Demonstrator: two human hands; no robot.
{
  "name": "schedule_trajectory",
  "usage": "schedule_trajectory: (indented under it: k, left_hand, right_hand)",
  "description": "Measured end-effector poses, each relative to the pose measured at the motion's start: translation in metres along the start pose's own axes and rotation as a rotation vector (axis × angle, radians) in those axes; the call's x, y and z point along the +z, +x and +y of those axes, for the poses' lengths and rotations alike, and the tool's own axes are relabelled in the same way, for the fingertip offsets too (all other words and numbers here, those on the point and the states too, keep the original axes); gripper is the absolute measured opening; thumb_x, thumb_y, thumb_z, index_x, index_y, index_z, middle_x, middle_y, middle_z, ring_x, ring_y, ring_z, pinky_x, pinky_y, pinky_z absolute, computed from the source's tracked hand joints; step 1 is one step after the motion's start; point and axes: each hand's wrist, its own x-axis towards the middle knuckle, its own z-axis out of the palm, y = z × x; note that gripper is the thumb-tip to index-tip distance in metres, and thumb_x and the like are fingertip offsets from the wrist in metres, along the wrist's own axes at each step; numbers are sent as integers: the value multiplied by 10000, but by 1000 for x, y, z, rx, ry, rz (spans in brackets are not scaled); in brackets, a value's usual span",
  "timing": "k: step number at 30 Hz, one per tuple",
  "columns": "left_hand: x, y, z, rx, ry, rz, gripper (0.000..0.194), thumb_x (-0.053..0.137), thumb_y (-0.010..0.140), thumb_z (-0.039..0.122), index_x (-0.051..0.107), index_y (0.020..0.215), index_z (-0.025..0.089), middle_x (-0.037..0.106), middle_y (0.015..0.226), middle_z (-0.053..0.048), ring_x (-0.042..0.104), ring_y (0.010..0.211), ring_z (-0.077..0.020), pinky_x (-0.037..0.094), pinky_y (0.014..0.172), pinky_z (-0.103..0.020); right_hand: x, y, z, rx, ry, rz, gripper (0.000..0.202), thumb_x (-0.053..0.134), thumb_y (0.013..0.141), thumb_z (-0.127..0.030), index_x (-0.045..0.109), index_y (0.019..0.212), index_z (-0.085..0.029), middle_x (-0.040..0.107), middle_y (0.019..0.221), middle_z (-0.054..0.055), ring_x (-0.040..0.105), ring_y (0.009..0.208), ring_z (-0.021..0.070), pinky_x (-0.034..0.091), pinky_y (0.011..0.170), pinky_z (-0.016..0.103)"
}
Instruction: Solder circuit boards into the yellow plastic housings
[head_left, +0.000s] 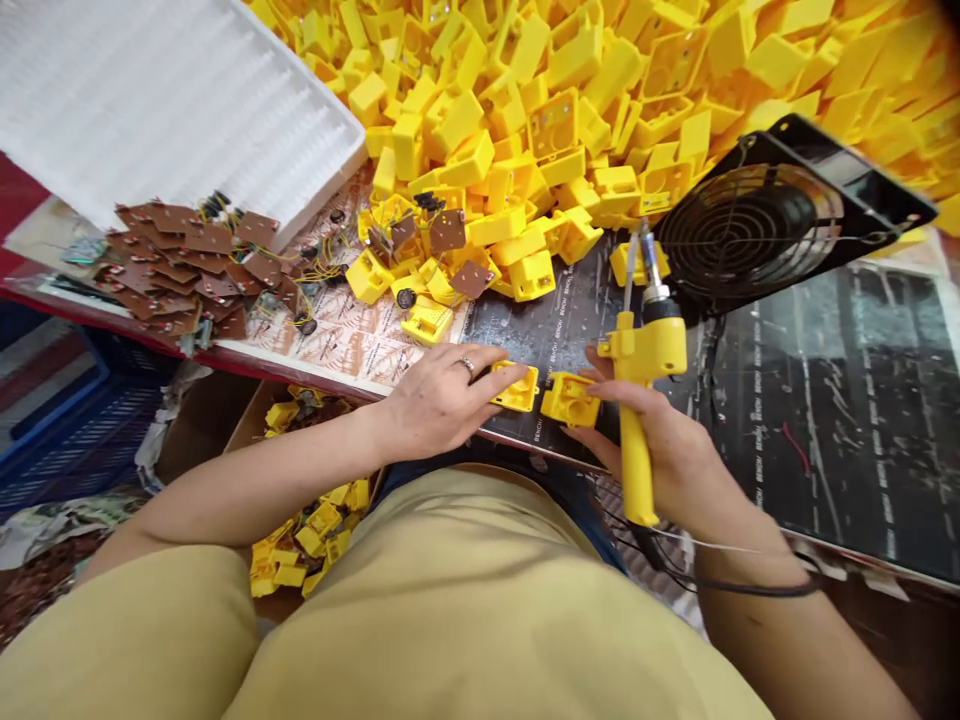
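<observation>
My left hand (442, 400), with a ring on one finger, is closed on a small yellow plastic case half (517, 387) at the bench's front edge. Just to its right is a second yellow case half (571, 400), inner side up, between the fingertips of my right hand (660, 440). That hand also has a yellow soldering gun (637, 430) in its grip, pointing away from me, its cable trailing over my wrist. The two case halves are close together but apart.
A heap of yellow cases (480, 150) covers the back. Brown circuit boards (202, 260) with wires lie left, before a white foam tray (187, 100). A black fan (780, 220) stands right. Below the bench are a box of yellow cases (311, 540) and a blue crate (75, 390).
</observation>
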Motion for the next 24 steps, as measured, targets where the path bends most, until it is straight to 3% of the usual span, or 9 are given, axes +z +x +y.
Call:
schedule_trajectory:
  k: [2, 5, 7, 9, 13, 16, 18, 21, 24]
  left_hand:
    - [-4, -8, -9, -88, 83, 37, 269, 567, 962, 336, 641, 1162, 172, 706, 1169, -106, 656, 1058, -244, 509, 898, -373]
    - [-7, -19, -26, -346, 299, 30, 389, 553, 943, 521, 667, 1058, 167, 706, 1042, -129, 647, 971, -288, 485, 846, -419]
    - [-5, -21, -35, -479, 372, -37, 543, 538, 908, 632, 663, 1082, 133, 697, 999, -163, 645, 938, -325, 474, 810, -441]
    - [-7, -21, -40, -542, 348, -101, 570, 529, 902, 629, 654, 1110, 114, 698, 972, -178, 649, 938, -344, 468, 817, -452]
    - [-30, -18, -44, -625, -7, -222, 427, 505, 901, 507, 645, 1114, 165, 703, 800, -68, 659, 762, -237, 476, 734, -343]
    - [-43, -13, -41, -638, -400, -415, 438, 352, 952, 464, 630, 1142, 185, 668, 678, 1, 626, 608, -166, 445, 605, -260]
    - [-44, -11, -37, -628, -309, -487, 484, 258, 980, 415, 652, 1112, 168, 695, 712, -43, 659, 648, -194, 457, 613, -283]
    - [-45, -13, -32, -623, 127, -531, 533, 251, 1001, 422, 713, 1001, 157, 719, 751, -122, 700, 724, -287, 481, 644, -363]
    - [-51, -22, -33, -508, 228, -403, 526, 309, 1014, 467, 732, 1044, 156, 742, 858, -141, 721, 835, -303, 528, 703, -387]
  right_hand:
    - [-8, -1, 1, -37, 46, -60, 296, 575, 996, -329, 486, 1259, -229, 637, 1292, 117, 659, 1148, 233, 595, 881, 347]
    - [-7, 0, -3, 13, -13, 28, 480, 694, 908, -469, 495, 1255, -204, 634, 1274, 174, 627, 1177, 328, 574, 904, 460]
    - [1, 3, -7, 66, -85, 113, 623, 760, 816, -565, 511, 1247, -190, 653, 1193, 192, 632, 1105, 381, 557, 861, 522]
    - [10, 5, -10, 89, -116, 137, 607, 773, 814, -543, 524, 1245, -196, 674, 1076, 156, 658, 981, 353, 562, 796, 494]
    - [12, 6, -9, 60, 10, 52, 408, 672, 932, -292, 482, 1285, -219, 672, 1145, 116, 691, 1034, 257, 601, 825, 366]
    - [9, 6, -8, 29, 128, -33, 396, 621, 961, -261, 444, 1313, -226, 620, 1321, 135, 650, 1188, 226, 594, 937, 328]
    - [10, 6, -8, 26, 151, -48, 412, 629, 961, -284, 442, 1324, -232, 608, 1348, 136, 634, 1219, 229, 595, 953, 335]
    - [14, 4, -7, 44, 110, -14, 511, 713, 906, -384, 468, 1329, -235, 618, 1325, 145, 618, 1240, 284, 586, 991, 418]
    - [14, 1, -5, 58, 60, 26, 541, 746, 879, -366, 482, 1333, -238, 632, 1303, 140, 646, 1195, 286, 594, 977, 405]
